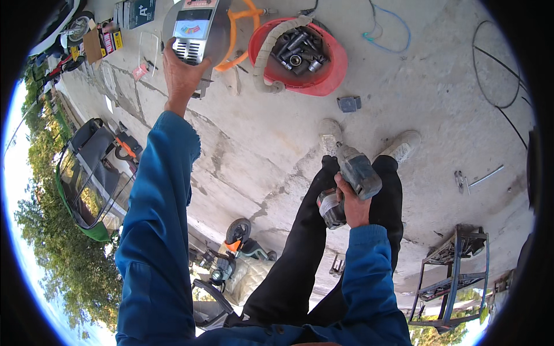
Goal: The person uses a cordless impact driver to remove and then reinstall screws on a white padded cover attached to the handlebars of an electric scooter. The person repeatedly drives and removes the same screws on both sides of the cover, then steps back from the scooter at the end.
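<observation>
My left hand (183,75) grips the near end of a silver battery tester (190,32), thumb on one side and fingers on the other. The tester has a coloured dial and vent slots, and sits over a round grey surface (218,49). In my right hand (353,202) is a worn grey cordless impact wrench (359,172), held by its handle above my legs, nose pointing away from me. Its battery pack (331,209) shows at the handle's base. Beyond my feet, a red hard hat (337,66) lies upturned with several metal sockets (297,52) inside.
An orange hose (232,34) runs beside the hard hat. Near my shoes lies a small dark block (349,104). Tools (486,175) and black cable (502,106) are on the floor to the right, with a metal rack (453,279) nearer. Vehicles (98,173) stand left.
</observation>
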The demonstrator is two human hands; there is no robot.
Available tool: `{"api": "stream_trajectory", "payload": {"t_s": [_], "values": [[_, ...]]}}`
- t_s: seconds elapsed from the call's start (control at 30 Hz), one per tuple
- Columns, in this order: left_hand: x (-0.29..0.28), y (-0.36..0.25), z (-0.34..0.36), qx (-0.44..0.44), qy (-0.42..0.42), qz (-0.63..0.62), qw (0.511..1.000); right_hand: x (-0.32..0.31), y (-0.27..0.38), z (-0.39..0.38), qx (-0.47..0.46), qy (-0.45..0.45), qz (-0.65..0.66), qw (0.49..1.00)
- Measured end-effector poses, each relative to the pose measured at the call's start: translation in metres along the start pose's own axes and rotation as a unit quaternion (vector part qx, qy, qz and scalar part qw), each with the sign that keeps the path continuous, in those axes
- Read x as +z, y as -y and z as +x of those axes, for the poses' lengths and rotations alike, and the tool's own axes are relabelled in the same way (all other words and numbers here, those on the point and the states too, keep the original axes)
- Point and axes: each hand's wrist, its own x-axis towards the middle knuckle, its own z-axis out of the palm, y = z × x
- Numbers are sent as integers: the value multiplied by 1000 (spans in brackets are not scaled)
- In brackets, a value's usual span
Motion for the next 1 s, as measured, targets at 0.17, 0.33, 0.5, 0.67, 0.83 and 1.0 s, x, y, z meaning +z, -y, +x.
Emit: {"api": "stream_trajectory", "payload": {"t_s": [0.17,0.33,0.5,0.67,0.83,1.0], "values": [[38,39,-28,-55,-2,14,998,2,-8,3,-13,-13,-35,999],[27,9,-56,-70,-65,9,995,4,-11,3,7,-2,-37,999],[-17,-97,-153,112,-48,-139,983,3,-5,2,8,-5,-58,998],[67,-198,-182,146,165,-227,949,-3,3,-1,-4,-7,-23,1000],[211,-163,-102,-93,111,-128,981,-19,10,-2,-13,-6,14,1000],[275,-136,-75,-134,204,-12,970,-39,10,-8,-19,-4,63,998]]}}
